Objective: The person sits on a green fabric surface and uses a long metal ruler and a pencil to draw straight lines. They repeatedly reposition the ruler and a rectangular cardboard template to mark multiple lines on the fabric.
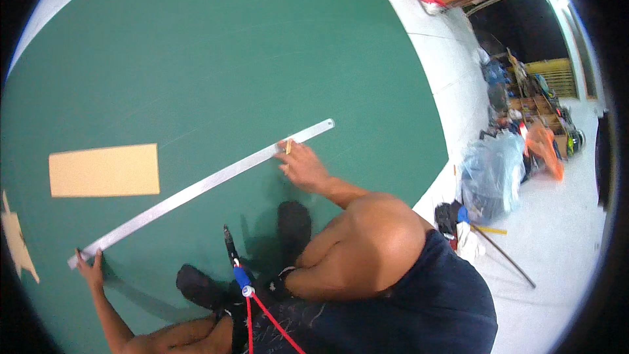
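A long metal ruler (196,188) lies slantwise on a green sheet (216,59), its far end up to the right. At the ruler's near left end, my left hand (94,272) holds it with thumb and a finger set apart on the metal. My right hand (304,167) rests at the ruler's lower edge, nearer the far end. Its fingers are closed around a small yellowish stick (288,147), whose kind I cannot make out. Faint pale lines run across the green surface.
A tan rectangular board (105,170) lies left of the ruler, with a cut tan piece (18,241) at the left rim. A red cord (275,322) with a black-and-blue end hangs before me. Plastic bags (491,174) and a thin rod (504,257) are on the right floor.
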Demonstrator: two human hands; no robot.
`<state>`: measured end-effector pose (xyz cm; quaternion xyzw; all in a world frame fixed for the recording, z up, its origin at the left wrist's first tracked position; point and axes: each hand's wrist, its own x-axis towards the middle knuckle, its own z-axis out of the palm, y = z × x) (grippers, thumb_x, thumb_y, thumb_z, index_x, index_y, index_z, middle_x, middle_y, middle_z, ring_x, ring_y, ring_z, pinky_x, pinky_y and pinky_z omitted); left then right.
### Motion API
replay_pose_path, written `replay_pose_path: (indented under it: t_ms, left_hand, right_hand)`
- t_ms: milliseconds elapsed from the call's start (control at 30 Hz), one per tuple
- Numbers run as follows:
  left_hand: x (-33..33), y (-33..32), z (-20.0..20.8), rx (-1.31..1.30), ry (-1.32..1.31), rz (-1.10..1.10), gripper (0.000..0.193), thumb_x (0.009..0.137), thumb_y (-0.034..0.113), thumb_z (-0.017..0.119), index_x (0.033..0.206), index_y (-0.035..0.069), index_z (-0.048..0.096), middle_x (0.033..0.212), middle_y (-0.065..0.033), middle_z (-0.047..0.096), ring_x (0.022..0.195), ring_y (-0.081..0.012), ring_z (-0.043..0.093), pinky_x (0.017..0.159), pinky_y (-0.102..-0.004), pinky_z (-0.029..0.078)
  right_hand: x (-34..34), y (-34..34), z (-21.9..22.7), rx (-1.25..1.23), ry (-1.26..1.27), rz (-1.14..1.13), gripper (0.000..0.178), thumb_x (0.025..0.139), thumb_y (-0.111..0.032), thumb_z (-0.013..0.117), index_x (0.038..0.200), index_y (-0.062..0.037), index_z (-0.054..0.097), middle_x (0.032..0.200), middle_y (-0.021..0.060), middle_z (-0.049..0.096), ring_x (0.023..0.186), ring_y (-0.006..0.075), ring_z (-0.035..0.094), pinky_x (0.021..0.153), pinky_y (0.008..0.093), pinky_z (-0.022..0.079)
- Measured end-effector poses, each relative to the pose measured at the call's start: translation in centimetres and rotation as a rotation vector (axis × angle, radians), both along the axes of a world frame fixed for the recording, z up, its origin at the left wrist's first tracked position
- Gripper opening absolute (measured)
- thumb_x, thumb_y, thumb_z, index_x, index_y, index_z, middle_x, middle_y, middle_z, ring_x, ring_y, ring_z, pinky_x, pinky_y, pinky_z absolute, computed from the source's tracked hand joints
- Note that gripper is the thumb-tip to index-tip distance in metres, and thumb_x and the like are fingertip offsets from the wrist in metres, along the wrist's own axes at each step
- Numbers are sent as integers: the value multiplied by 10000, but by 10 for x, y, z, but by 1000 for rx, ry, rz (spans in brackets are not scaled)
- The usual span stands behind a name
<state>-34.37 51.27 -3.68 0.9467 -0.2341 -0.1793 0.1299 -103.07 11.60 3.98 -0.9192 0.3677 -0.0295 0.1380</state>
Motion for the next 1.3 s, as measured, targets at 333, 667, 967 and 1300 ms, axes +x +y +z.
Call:
replay_pose_path:
  t_ms: [333, 667, 967, 1300]
  left_hand:
    - [-10, -11, 9, 247, -30, -19, 1012, 864, 774, 585, 1643, 232, 233, 1633, -365, 162, 1492, -531, 243, 1202, -569, 260]
    - [-59, 68, -4, 287, -193, -37, 565, 1083, 480, 425, 1575, 202, 401, 1655, -201, 267, 1452, -513, 291, 1192, -550, 271]
    - [-11, 42, 21, 148, -480, -112, 814, 934, 645, 599, 1472, 48, 475, 1289, -280, 579, 1162, -458, 570, 964, -571, 475]
    - [144, -130, 194, 95, -418, -397, 785, 951, 615, 580, 1324, -76, 591, 1350, -331, 570, 1266, -484, 532, 1110, -548, 402]
  right_hand:
    - [-12, 7, -1, 158, 77, -14, 430, 1029, -285, 558, 1408, -86, 511, 1582, 203, 394, 1477, 431, 347, 1192, 571, 295]
    - [-26, 50, 8, 217, -44, 20, 390, 996, -234, 619, 1343, -73, 546, 1548, 202, 430, 1429, 427, 415, 1169, 551, 345]
    - [-98, 80, 20, 106, -318, -675, 225, 1005, -232, 617, 1017, -18, 550, 1335, 324, 565, 1277, 465, 542, 1014, 555, 445]
    - [-210, 226, -17, -115, 10, -1559, 264, 974, -227, 648, 987, 6, 525, 1173, 315, 606, 1205, 493, 565, 953, 570, 482]
